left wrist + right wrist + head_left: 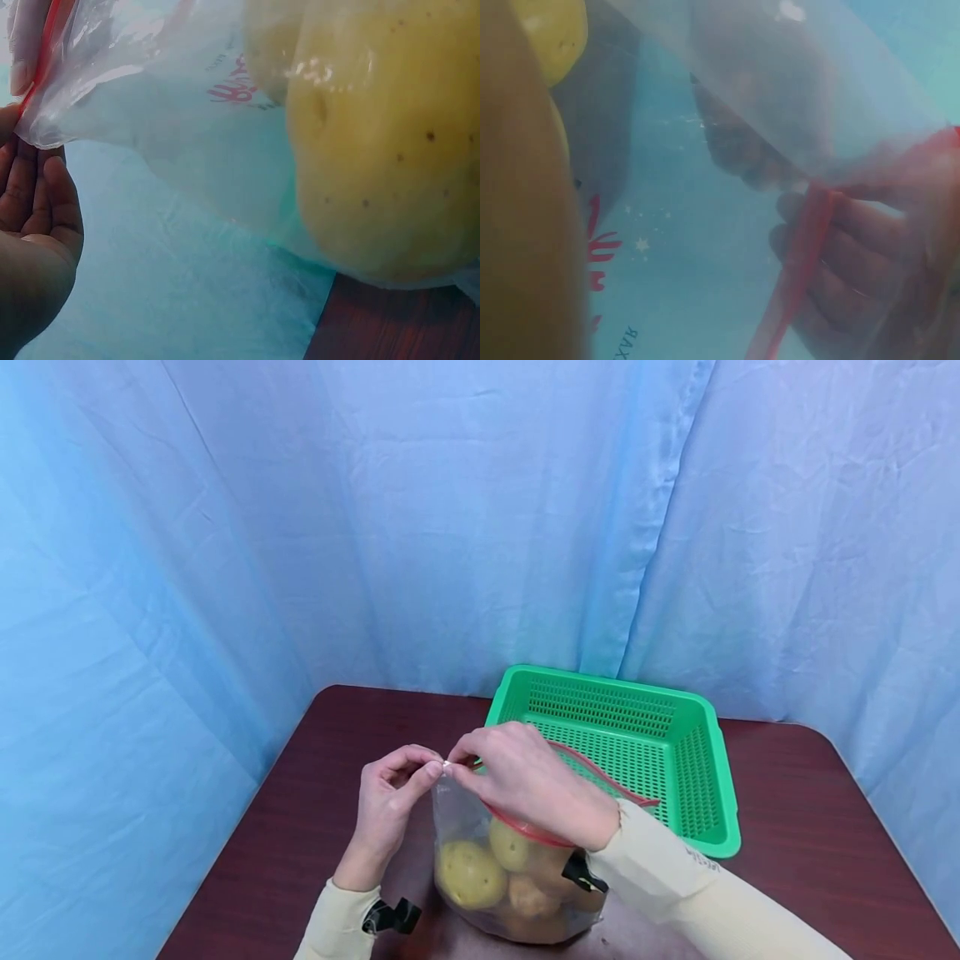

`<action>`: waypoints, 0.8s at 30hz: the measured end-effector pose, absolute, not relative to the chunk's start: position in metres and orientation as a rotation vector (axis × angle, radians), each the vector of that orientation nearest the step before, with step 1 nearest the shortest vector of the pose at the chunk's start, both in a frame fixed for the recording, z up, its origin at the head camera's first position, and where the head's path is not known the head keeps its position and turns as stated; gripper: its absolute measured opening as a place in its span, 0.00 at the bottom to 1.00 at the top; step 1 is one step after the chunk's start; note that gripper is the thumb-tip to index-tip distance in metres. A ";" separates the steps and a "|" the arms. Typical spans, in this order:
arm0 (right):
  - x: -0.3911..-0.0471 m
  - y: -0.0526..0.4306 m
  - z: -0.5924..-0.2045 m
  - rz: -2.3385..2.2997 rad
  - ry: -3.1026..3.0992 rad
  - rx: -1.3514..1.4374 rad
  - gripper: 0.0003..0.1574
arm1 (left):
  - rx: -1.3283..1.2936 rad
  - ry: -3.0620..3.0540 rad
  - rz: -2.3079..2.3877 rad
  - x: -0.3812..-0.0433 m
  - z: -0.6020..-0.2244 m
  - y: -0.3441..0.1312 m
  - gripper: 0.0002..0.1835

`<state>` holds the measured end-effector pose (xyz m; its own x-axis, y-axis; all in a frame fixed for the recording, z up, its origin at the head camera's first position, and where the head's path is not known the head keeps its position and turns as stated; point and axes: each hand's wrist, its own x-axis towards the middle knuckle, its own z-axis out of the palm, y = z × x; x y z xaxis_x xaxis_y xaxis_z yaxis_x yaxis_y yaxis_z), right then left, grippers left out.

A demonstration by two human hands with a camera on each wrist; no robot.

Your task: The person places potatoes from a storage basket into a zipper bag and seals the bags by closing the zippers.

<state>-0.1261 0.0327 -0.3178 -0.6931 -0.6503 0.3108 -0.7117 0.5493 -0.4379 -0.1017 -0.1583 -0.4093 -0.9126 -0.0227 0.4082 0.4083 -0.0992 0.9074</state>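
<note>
A clear zip-top bag [457, 810] with a red zip strip [596, 772] stands on the table, holding several potatoes [471, 875]. At its upper left corner, my left hand [386, 802] pinches the edge between thumb and index finger. My right hand [521, 777] reaches across the mouth and pinches the zip right beside the left fingertips. Past the right hand the mouth gapes, its two red edges apart. In the left wrist view a large yellow potato [390, 150] presses against the plastic. The right wrist view shows the red strip [802, 255] running to the fingers through the cloudy film.
Behind the bag, to the right, sits a green perforated basket [723, 777], partly overlapped by the bag and right arm. The dark wood table [262, 860] ends at light blue curtains [450, 527] at the back and sides.
</note>
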 end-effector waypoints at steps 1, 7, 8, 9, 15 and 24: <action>-0.126 0.033 -0.318 0.825 -2.658 1.179 0.04 | -0.433 -1.883 -2.086 -0.102 -0.410 -0.158 0.02; -0.122 0.037 -0.319 0.799 -2.632 1.168 0.04 | -0.473 -1.889 -2.074 -0.102 -0.409 -0.158 0.03; -0.121 0.038 -0.319 0.794 -2.626 1.169 0.04 | -0.475 -1.892 -2.071 -0.101 -0.409 -0.159 0.03; -0.121 0.039 -0.319 0.788 -2.620 1.171 0.04 | -0.473 -1.894 -2.069 -0.101 -0.409 -0.159 0.03; -0.118 0.046 -0.321 0.746 -2.608 1.179 0.04 | -0.447 -1.883 -2.039 -0.100 -0.412 -0.160 0.01; -0.112 0.058 -0.326 0.686 -2.544 1.226 0.04 | -0.395 -1.876 -2.025 -0.098 -0.415 -0.161 0.01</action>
